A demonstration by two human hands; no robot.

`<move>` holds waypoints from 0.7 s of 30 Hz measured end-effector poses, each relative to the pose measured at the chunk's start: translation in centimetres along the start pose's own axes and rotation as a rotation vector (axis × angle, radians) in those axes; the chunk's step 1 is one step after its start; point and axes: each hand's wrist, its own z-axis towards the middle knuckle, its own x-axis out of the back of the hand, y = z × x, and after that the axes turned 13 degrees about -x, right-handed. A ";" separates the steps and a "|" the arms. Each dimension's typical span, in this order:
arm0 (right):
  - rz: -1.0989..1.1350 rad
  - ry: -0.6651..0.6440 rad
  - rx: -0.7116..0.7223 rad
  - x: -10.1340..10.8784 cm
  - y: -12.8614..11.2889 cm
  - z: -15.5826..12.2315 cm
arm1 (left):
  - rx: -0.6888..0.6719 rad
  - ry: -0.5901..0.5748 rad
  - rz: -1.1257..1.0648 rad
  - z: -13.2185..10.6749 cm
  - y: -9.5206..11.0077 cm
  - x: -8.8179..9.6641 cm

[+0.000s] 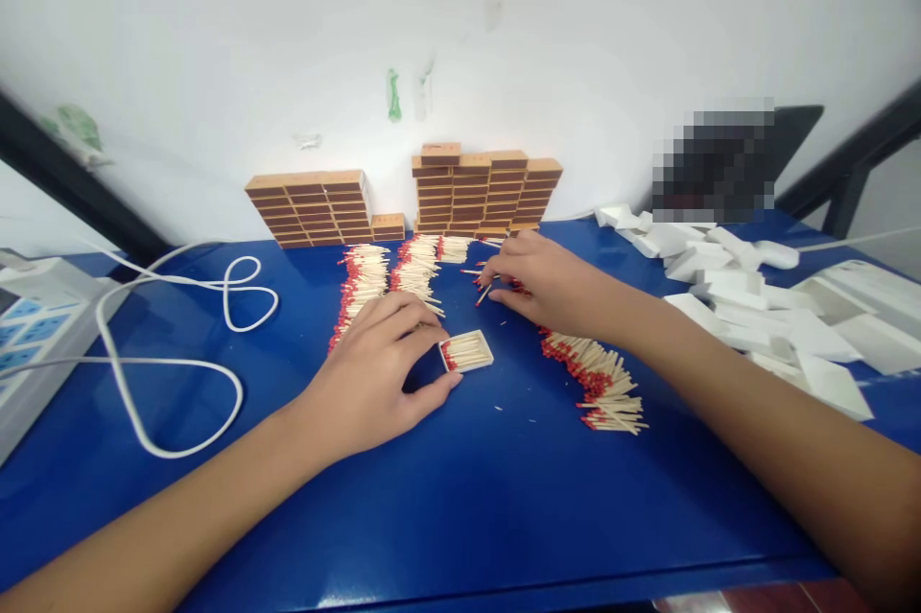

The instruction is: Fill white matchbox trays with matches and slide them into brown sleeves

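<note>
A small white matchbox tray (475,367) lies on the blue table, partly filled with red-tipped matches (465,348). My left hand (378,368) rests on the table with thumb and index finger about the tray's left end, steadying it. Beyond the tray, my right hand (543,282) is closed in a pinch at loose matches, and one match (484,294) shows at its fingertips. Under and beside that hand stretches a long heap of matches (597,378). More matches lie in rows (366,282) behind my left hand, which covers part of them.
Brown matchboxes stand in two stacks, left (309,210) and right (471,196), against the white wall. Many empty white trays (763,306) are heaped at right before a dark, partly pixelated panel (788,148). A looped white cable (234,402) and a power strip (43,330) occupy the left.
</note>
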 end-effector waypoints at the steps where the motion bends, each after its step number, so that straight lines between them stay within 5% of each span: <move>1: -0.003 0.002 0.002 -0.2 0.0 0.0 | 0.000 0.001 0.000 0.0 0.0 0.0; 21: 0.029 0.008 -0.003 -0.4 -1.8 -0.2 | 0.004 -0.011 -0.011 0.1 0.0 0.0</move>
